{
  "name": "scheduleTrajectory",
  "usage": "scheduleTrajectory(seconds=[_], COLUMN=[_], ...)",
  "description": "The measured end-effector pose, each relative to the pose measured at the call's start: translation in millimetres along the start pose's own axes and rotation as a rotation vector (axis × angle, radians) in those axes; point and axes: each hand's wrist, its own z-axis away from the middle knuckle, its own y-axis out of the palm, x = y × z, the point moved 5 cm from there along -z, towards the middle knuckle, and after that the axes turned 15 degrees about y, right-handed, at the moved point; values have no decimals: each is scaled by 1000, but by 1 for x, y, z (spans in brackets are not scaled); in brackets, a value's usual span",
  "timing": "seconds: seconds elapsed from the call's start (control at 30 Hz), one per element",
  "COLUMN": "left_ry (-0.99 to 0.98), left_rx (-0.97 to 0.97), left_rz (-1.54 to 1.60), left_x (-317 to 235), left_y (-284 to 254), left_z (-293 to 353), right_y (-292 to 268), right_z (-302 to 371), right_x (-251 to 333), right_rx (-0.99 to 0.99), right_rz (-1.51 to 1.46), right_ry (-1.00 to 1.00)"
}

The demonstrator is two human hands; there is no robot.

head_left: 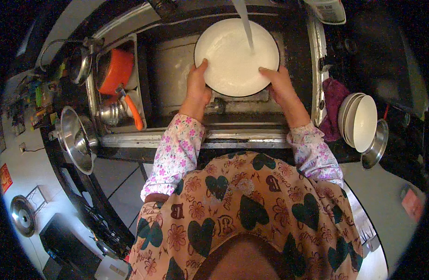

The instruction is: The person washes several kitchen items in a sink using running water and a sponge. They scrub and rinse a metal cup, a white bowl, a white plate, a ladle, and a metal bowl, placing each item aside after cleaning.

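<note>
A white round plate (228,60) with a dark rim is held over the sink (170,70), tilted a little. My left hand (197,89) grips its lower left edge, thumb on top and fingers underneath. At the lower right edge my right hand (280,85) holds it the same way. A stream of water (245,21) falls from above onto the upper right part of the plate. The plate's surface looks wet, with water spreading over it. The fingers under the plate are mostly hidden.
Left of the basin, a compartment holds an orange pot (115,70) with an orange handle and metal ware. Beyond it stands a steel bowl (77,140). On the right counter are stacked white bowls (363,122), a purple cloth (333,100) and another steel bowl (377,148).
</note>
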Motion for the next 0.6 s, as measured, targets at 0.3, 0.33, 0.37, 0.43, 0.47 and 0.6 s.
scheduleTrajectory(seconds=[0.3,0.33,0.37,0.43,0.47,0.6], left_ry=[1052,999,947,804,714,336], left_rx=[966,917,868,753,686,437], left_rz=[-1463,-1456,-1448,-1357,-1274,-580], left_x=[-11,-5,0,0,-4,-6], left_y=[76,75,75,73,73,75], left_z=[64,61,58,48,41,13], right_y=[3,5,8,14,17,35], right_z=[-1,-6,-11,-16,-15,2], right_x=[64,66,67,74,81,90], right_rx=[31,23,15,-66,-139,-402], right_rz=[455,469,483,466,434,670], right_ry=[43,30,17,-17,-39,-408])
